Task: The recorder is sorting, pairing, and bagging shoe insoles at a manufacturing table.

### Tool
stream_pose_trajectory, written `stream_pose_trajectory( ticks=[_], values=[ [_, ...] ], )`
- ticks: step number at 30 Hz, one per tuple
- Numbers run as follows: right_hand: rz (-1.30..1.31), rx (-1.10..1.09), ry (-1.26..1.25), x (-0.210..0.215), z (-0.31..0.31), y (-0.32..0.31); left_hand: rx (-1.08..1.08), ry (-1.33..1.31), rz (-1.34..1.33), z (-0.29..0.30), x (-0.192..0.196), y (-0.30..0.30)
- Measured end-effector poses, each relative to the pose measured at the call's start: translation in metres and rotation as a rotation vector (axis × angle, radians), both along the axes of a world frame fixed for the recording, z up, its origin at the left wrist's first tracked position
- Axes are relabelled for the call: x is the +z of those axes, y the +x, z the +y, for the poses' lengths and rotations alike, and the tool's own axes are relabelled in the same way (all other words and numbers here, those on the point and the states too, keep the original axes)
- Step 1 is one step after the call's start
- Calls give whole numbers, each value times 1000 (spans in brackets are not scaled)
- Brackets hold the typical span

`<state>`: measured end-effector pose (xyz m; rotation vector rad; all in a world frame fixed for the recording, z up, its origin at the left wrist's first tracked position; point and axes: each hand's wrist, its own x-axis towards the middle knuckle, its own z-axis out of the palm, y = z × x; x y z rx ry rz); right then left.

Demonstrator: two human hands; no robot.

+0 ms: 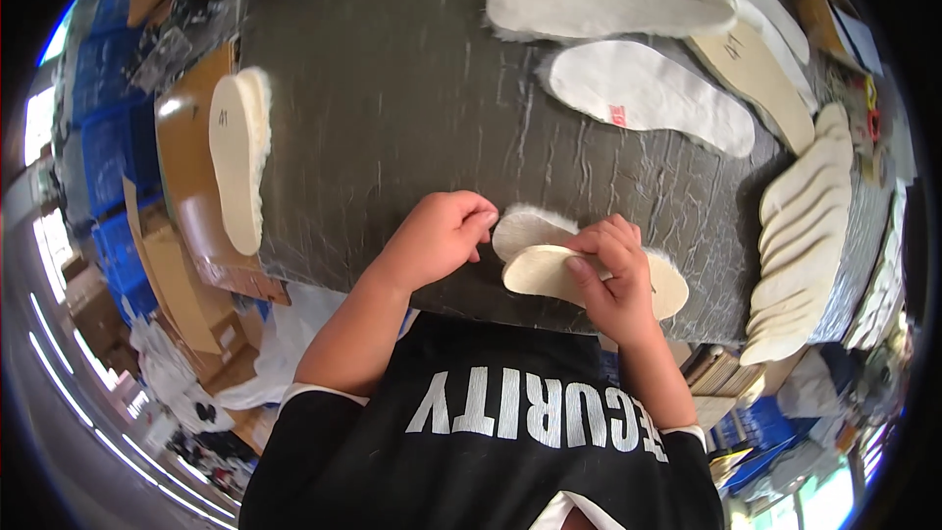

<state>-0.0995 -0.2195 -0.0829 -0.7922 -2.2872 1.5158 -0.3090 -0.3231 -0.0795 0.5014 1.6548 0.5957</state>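
Observation:
Near the table's front edge, my right hand (618,270) grips a cream insole (538,272), thumb on top and fingers around its far edge. Just behind and partly under it lies a fluffy white insole (525,232), largely covered by the cream one and my hand. To the left, my left hand (449,234) is closed in a pinch just short of the fluffy insole's rounded end. Whatever those fingertips may hold is too small to see.
A stack of fleece-edged insoles (238,162) stands at the table's left edge. Beyond my hands lies a white insole with a red mark (653,98). An overlapping row of insoles (803,236) runs down the right side. Cardboard (182,275) and blue bins (118,152) are at far left.

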Motion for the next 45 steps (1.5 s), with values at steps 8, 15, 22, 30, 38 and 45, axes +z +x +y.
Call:
stream_pose_trajectory(
  ticks=[8, 15, 22, 30, 38, 45],
  values=[
    [-21, -147, -81, -2, -6, -5, -96, 200, 69, -4, -9, 4],
    [-47, -128, -111, -1, -2, -4, -58, 395, 32, -3, -13, 8],
    [-65, -143, -120, 0, 4, -3, -77, 398, -18, 7, -3, 8],
    [-53, -133, -89, -2, 6, -1, -81, 410, -21, 12, -3, 9],
    [-48, -139, -13, -5, 6, -3, -86, 470, 39, 16, 4, 12],
    [-85, -96, 137, -6, 4, -3, -120, 516, 154, 15, 10, 16]
  ],
)
